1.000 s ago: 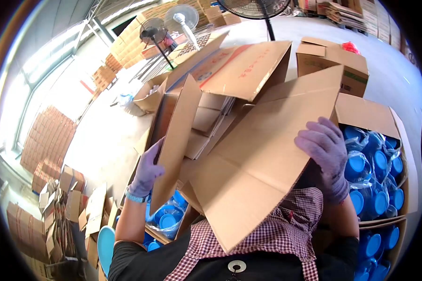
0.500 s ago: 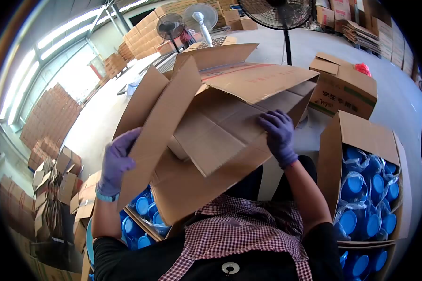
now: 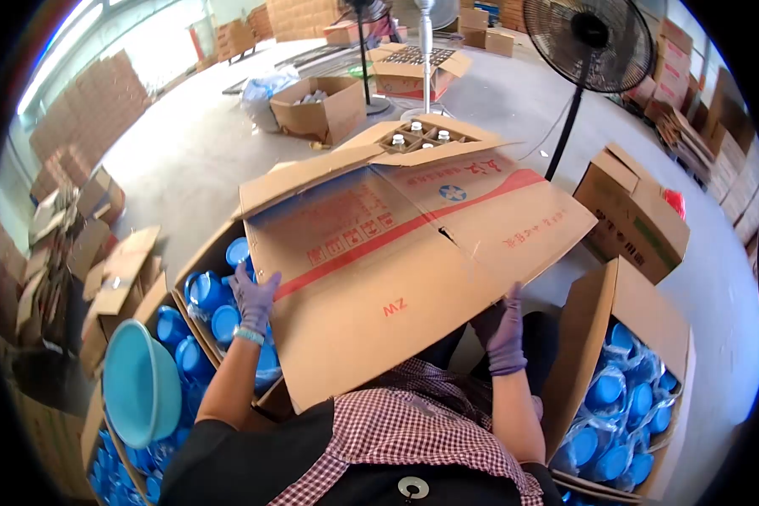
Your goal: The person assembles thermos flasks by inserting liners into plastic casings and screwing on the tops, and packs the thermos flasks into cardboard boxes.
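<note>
A large brown cardboard box [image 3: 371, 278], folded flat with red print and a red stripe, lies tilted in front of my body. At its left edge, my left hand [image 3: 253, 299] in a purple glove grips the cardboard, thumb toward the printed face. My right hand [image 3: 503, 333], also gloved, holds the lower right edge; its fingers are partly hidden beneath. Behind the flat box, an open carton [image 3: 472, 135] shows white-capped bottles [image 3: 417, 128] between dividers. Just beside my left hand are blue plastic containers [image 3: 207, 291] in a carton.
A turquoise basin [image 3: 143, 384] rests on more blue containers at left. To the right stands an open carton [image 3: 666, 312] of plastic-wrapped blue containers. Farther back are a black fan [image 3: 589, 38], a closed-looking carton [image 3: 637, 211] and an open box [image 3: 325, 110]. Flattened cardboard [image 3: 46, 287] is piled at far left.
The cardboard box, earlier partly spread with its inside showing, now lies flat with its printed face up. Both hands have moved lower along its edges, and the view has shifted.
</note>
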`<state>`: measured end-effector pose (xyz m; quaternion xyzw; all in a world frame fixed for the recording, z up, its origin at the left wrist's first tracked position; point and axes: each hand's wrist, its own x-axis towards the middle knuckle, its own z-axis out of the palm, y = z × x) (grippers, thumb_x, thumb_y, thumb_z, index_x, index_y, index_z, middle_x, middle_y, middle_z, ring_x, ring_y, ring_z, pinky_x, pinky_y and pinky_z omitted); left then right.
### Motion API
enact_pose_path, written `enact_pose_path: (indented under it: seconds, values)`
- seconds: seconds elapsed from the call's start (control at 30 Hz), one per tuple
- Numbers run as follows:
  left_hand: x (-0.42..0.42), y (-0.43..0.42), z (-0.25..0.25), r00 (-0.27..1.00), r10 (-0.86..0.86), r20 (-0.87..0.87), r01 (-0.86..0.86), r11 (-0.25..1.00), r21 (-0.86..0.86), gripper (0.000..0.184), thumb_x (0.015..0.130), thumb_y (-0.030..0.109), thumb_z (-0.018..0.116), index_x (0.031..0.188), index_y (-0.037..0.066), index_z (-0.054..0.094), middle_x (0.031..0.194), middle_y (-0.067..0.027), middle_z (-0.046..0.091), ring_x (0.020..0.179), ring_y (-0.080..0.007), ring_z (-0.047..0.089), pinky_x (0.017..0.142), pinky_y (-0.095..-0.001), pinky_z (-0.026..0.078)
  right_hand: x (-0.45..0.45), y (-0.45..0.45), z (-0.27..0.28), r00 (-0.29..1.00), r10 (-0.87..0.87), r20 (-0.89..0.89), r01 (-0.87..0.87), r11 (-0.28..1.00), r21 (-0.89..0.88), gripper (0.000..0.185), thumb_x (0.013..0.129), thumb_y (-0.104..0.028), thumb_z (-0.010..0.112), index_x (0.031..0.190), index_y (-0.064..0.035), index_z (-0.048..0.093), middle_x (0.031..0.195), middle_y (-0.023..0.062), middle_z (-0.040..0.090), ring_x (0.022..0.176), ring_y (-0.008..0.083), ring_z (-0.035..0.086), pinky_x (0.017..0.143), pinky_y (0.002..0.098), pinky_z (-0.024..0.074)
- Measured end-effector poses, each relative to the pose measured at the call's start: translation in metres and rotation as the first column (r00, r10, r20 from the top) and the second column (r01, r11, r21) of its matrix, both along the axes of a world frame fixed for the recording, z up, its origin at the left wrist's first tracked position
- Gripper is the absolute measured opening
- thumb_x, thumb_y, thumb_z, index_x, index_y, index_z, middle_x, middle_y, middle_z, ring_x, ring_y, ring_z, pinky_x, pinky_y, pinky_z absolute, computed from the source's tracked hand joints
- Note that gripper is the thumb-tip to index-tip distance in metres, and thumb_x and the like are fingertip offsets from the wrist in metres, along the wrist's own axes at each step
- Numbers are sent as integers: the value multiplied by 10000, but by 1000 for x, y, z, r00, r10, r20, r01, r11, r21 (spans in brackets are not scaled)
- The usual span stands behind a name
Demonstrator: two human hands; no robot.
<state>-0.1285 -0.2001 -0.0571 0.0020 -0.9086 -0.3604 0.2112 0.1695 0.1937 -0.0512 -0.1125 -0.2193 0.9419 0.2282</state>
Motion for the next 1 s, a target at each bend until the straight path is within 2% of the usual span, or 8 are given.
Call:
enact_pose_path:
  seconds: [0.1, 0.17, 0.47, 0.57, 0.7, 0.8, 0.83, 1.0]
  values:
    - [-13, -5, -17, 969, 170, 182, -194, 974, 120, 930, 702, 413, 918, 1394, -9, 462, 1259, -208, 571, 1155, -338, 591, 1036, -432, 478, -23, 18, -47, 985, -66, 160, 40, 986, 159, 525, 977, -368, 619, 1349, -1, 573, 1314, 134, 653, 1212, 292, 617, 1053, 434, 491]
    - [-22, -23, -45, 718, -603, 349, -117, 390, 913, 639, 853, 371, 824, 1313, -3, 588, 1138, -165, 724, 914, -284, 734, 883, -380, 594, -31, 33, -56, 985, -17, 172, -28, 967, 252, 469, 944, -254, 631, 1326, 16, 589, 1291, 146, 663, 1186, 290, 635, 1035, 435, 508]
    - [17, -51, 124, 675, -700, -234, 259, -73, 963, 297, 942, 113, 629, 1206, -25, 635, 1023, -117, 738, 858, -209, 737, 780, -346, 613, -39, 32, 48, 988, -29, -149, 116, 774, 623, 251, 1003, -184, 569, 1108, 10, 687, 1163, 182, 700, 1057, 288, 688, 965, 427, 565]
    - [38, -119, 146, 727, -589, -354, 431, -11, 902, 312, 893, 67, 658, 1193, -18, 647, 979, -87, 718, 845, -169, 702, 761, -319, 594, -55, 60, 40, 944, 174, -279, 199, 373, 906, 384, 1015, -222, 530, 1284, 41, 606, 1296, 181, 647, 1166, 296, 645, 1025, 450, 527]
    - [111, -193, 170, 915, -153, -372, 385, 64, 921, 347, 936, 120, 650, 1257, -6, 615, 1075, -100, 717, 916, -189, 720, 819, -333, 601, -114, -70, 161, 927, 340, -157, -118, 663, 740, 541, 1075, -395, 454, 1472, -28, 475, 1446, 178, 551, 1314, 300, 556, 1083, 477, 483]
    - [149, -225, 191, 811, 52, -582, 582, -165, 796, 387, 945, 122, 625, 1307, -10, 586, 1157, -142, 700, 1017, -283, 712, 905, -394, 591, -199, -106, 206, 636, 722, -272, -493, 651, 577, 638, 1092, -513, 362, 1500, -31, 447, 1491, 161, 527, 1369, 289, 514, 1175, 459, 381]
    - [152, -241, 191, 775, 125, -619, 629, -66, 774, 404, 942, 116, 621, 1324, -8, 573, 1204, -145, 680, 1062, -284, 696, 919, -401, 586, -215, -129, 219, 422, 854, -304, -596, 514, 616, 634, 1092, -503, 379, 1519, -35, 410, 1511, 176, 505, 1383, 293, 504, 1192, 455, 357]
    - [80, -302, 242, 421, 349, -837, 607, 577, 546, 466, 948, 145, 618, 1376, -10, 520, 1382, -149, 573, 1201, -271, 612, 1001, -418, 539, -155, -230, 255, 785, 611, -103, -121, 314, 942, 919, 980, -568, 597, 1599, -2, 224, 1538, 220, 438, 1332, 340, 546, 1108, 438, 458]
